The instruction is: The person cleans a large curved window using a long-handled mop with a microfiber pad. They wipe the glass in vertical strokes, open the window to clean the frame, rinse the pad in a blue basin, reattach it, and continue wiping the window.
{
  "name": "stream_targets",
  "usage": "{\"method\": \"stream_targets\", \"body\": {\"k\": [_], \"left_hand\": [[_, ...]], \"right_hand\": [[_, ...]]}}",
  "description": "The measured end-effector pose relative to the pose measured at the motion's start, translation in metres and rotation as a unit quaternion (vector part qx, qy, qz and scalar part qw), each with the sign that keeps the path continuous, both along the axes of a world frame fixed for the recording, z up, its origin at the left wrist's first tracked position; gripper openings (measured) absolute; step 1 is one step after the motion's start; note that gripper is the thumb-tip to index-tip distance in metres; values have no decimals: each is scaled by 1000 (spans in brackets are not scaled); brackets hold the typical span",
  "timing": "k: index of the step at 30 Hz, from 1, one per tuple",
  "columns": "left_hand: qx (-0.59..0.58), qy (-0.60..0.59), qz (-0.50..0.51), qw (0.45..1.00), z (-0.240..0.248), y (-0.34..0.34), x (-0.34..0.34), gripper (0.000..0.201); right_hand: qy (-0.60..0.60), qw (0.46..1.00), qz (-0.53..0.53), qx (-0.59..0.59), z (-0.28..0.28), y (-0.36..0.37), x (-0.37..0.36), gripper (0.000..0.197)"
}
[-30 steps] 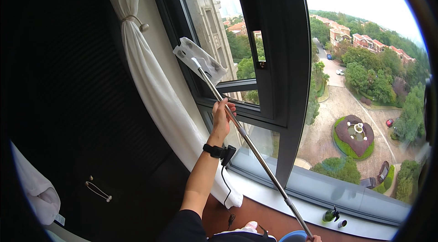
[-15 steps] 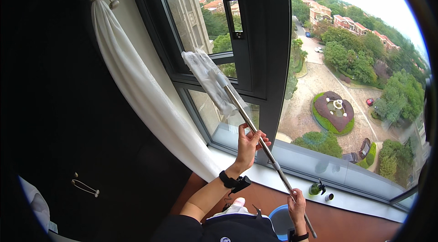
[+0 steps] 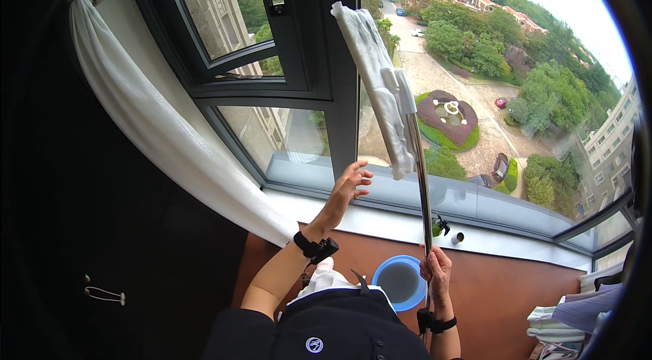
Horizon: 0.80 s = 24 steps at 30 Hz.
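Note:
My right hand [image 3: 439, 272] is wrapped round the lower part of the metal pole [image 3: 422, 187] of a flat mop. The mop's long head [image 3: 373, 75], covered in wrinkled white cloth, is raised and tilted in front of the large window pane [image 3: 502, 176]. Whether the cloth touches the glass I cannot tell. My left hand [image 3: 346, 190] is off the pole, fingers apart and holding nothing, near the lower window frame [image 3: 345, 156]. The pole's lower end passes behind my right wrist.
A blue basin [image 3: 377, 292] stands on the brown floor before me. On the white sill [image 3: 506, 246] are a green spray bottle [image 3: 437, 229] and a small can [image 3: 458, 238]. A white curtain [image 3: 156, 122] hangs at left; folded cloths [image 3: 557, 322] lie at lower right.
My left hand has let go of the pole. The mop has swung to the right and more upright, from the side window to the large pane. The view has shifted right.

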<state>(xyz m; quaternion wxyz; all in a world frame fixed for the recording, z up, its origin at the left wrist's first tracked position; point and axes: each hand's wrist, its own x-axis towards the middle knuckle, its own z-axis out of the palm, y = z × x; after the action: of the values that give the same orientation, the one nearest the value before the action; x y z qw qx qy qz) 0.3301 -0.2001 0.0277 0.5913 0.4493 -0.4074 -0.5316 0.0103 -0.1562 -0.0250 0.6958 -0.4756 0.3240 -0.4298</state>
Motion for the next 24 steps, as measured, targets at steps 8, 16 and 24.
{"method": "stream_targets", "body": {"k": [8,16,24], "left_hand": [[-116,219,-204,947,43,-100,-62,102],[-36,105,-90,990,20,-83,-118,34],[-3,105,-116,988,10,-74,-105,31]], "right_hand": [[-39,978,91,181,-7,42,-96,41],[3,972,23,233,-33,80,-124,43],[115,969,-114,185,-43,108,-105,34]]}}
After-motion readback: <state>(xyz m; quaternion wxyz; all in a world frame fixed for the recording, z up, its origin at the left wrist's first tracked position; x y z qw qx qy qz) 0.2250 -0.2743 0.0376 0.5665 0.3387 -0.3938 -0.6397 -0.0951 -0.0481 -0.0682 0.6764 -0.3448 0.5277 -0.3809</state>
